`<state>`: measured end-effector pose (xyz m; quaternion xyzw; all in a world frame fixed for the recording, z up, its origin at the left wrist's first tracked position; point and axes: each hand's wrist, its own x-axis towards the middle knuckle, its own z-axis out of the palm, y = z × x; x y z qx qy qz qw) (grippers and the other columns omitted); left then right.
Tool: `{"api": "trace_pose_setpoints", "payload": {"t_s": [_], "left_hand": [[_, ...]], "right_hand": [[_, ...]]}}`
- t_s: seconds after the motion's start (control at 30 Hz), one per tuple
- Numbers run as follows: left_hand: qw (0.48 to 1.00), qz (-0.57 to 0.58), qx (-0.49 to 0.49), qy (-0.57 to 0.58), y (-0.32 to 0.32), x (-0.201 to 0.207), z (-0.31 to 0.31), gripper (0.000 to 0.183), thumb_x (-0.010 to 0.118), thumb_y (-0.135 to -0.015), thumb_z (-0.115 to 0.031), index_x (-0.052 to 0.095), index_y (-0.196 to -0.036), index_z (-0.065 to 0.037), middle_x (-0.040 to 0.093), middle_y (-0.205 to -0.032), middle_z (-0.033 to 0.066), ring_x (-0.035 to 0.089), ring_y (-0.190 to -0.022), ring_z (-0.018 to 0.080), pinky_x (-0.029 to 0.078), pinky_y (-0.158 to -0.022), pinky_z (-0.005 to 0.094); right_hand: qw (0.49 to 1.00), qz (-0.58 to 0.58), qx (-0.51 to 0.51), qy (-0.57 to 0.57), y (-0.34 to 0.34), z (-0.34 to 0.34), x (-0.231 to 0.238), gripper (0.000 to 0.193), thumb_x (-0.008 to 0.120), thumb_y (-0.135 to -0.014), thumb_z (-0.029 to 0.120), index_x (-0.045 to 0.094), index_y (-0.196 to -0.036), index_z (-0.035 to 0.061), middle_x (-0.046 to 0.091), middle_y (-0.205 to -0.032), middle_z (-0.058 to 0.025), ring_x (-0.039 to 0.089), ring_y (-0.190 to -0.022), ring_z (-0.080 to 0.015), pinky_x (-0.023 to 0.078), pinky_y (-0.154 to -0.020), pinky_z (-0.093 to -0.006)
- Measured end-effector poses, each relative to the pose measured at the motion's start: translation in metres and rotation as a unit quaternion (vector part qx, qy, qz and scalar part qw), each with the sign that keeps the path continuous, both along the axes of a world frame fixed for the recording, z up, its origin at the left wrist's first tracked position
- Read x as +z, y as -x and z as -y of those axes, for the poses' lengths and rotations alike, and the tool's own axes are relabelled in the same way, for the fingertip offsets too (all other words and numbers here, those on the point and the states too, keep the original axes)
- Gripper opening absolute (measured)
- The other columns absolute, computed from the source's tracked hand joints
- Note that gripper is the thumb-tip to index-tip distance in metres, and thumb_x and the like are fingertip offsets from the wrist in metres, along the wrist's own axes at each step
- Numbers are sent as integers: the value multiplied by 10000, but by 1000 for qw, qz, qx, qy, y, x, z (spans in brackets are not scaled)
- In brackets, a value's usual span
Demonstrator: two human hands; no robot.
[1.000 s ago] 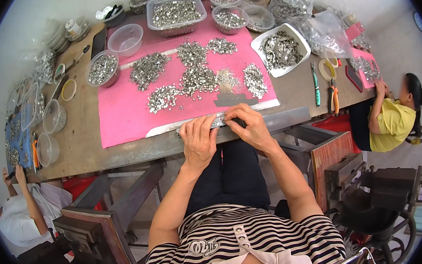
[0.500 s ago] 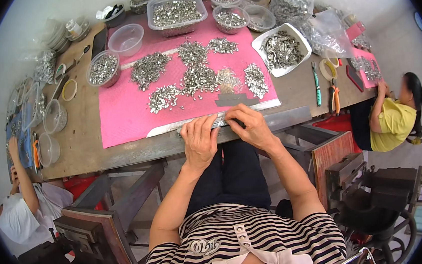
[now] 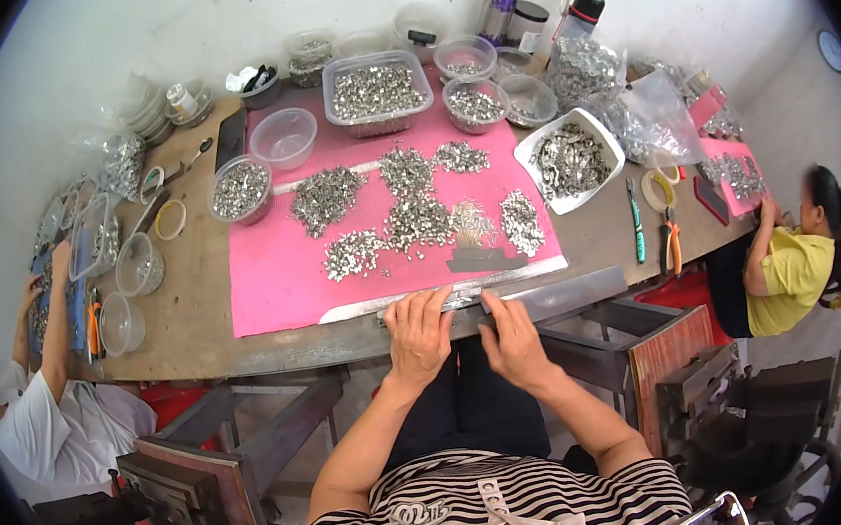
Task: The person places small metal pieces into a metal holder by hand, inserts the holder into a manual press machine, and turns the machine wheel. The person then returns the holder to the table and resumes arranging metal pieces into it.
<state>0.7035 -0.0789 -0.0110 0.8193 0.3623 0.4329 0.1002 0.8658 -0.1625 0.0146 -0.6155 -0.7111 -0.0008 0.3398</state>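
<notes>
At the table's front edge my left hand [image 3: 419, 341] is closed on a narrow silvery metal strip [image 3: 461, 301], its fingers bent over the top. Just to the right is my right hand [image 3: 518, 344], its fingertips at the strip's right end and its thumb apart from the forefinger. I see nothing held in it. Beyond the hands lie dark grey flat bars [image 3: 485, 260] on a pink mat [image 3: 273, 295]. Several heaps of small silvery metal parts [image 3: 418, 221] spread over the mat, with brighter pieces [image 3: 352, 254] nearest my left hand.
A white tray [image 3: 616, 167] of metal parts stands at the right, near green-handled pliers [image 3: 636, 224] and orange-handled pliers [image 3: 674, 240]. Clear tubs [image 3: 284, 140] line the back and left. One person [image 3: 790, 255] sits at the right, another [image 3: 60, 424] at the left.
My right hand has drawn back from over the strip, its thumb and fingers now parted. My left hand stays on the strip. The whole view has tilted, so the table appears lower.
</notes>
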Motion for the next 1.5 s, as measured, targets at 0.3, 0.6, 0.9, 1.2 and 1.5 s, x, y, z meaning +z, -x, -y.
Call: {"api": "trace_pose_setpoints", "payload": {"t_s": [0.3, 0.6, 0.9, 1.2, 1.5], "left_hand": [[999, -19, -11, 50, 3, 13, -2, 456, 756, -840, -136, 635, -1279, -113, 612, -1097, 58, 559, -1096, 256, 347, -997, 459], [996, -73, 41, -15, 12, 27, -169, 119, 701, -912, -184, 717, -1019, -135, 650, -955, 39, 577, -992, 246, 316, -992, 508], [987, -142, 70, 9, -6, 8, -236, 92, 764, -845, -177, 737, -925, -139, 658, -959, 60, 584, -1017, 262, 332, -992, 518], [996, -91, -3, 4, 1, 39, -188, 50, 698, -863, -139, 669, -874, -101, 622, -876, 65, 590, -923, 265, 332, -976, 528], [982, -156, -98, 48, 37, 33, -90, 72, 730, -867, -168, 689, -889, -112, 593, -892, 43, 572, -950, 247, 330, -981, 517]], "right_hand": [[997, -77, 4, -17, -25, -50, 36, 251, 699, -890, 27, 692, -1140, 5, 660, -842, -162, 671, -802, -338, 539, -726, -408], [999, -47, 11, 20, -60, -235, 1, 196, 685, -874, 100, 714, -1040, -1, 659, -952, -193, 631, -910, -379, 504, -839, -490], [997, -63, 12, 43, -64, -251, -9, 111, 705, -853, 111, 689, -879, 5, 680, -892, -195, 659, -886, -389, 507, -828, -496], [1000, 17, -13, -1, -66, -239, -7, 83, 712, -854, 80, 688, -889, 9, 682, -866, -152, 662, -854, -356, 512, -820, -463], [980, 47, 126, 144, -37, -128, 42, 89, 708, -853, 124, 662, -852, 48, 661, -865, -120, 644, -880, -318, 452, -812, -437]]}}
